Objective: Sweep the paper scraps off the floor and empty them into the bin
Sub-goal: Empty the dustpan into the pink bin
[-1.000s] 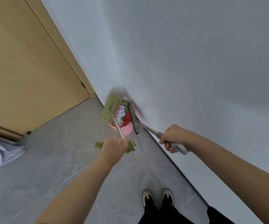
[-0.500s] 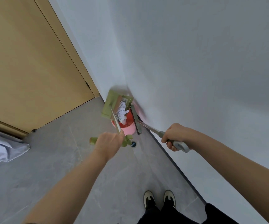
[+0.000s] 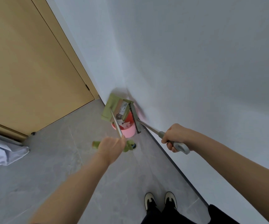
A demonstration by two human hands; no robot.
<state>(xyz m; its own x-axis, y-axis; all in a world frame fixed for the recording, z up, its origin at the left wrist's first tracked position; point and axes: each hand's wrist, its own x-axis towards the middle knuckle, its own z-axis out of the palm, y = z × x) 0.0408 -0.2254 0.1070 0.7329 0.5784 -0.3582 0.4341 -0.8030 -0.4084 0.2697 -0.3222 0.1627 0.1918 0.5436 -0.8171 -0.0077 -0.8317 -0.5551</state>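
A pink bin [image 3: 128, 131] stands on the grey floor in the corner of the white walls. A green dustpan [image 3: 111, 107] is tipped over it, pan mouth facing the bin. White paper scraps [image 3: 125, 125] lie inside the bin. My left hand [image 3: 112, 147] grips the dustpan's green handle, from which a thin metal shaft runs to the pan. My right hand [image 3: 176, 137] grips the grey broom handle [image 3: 179, 146]. The broom head [image 3: 135, 118] rests across the bin's right rim, beside the dustpan.
A tan wooden door [image 3: 30, 67] fills the left side. Pale blue fabric [image 3: 0, 154] lies on the floor at the far left. A dark baseboard [image 3: 175, 165] runs along the right wall. My two shoes [image 3: 160, 200] stand near the bottom.
The dustpan has tipped further over the bin, and the paper scraps that were in the pan now lie in the bin. Both hands keep their grips.
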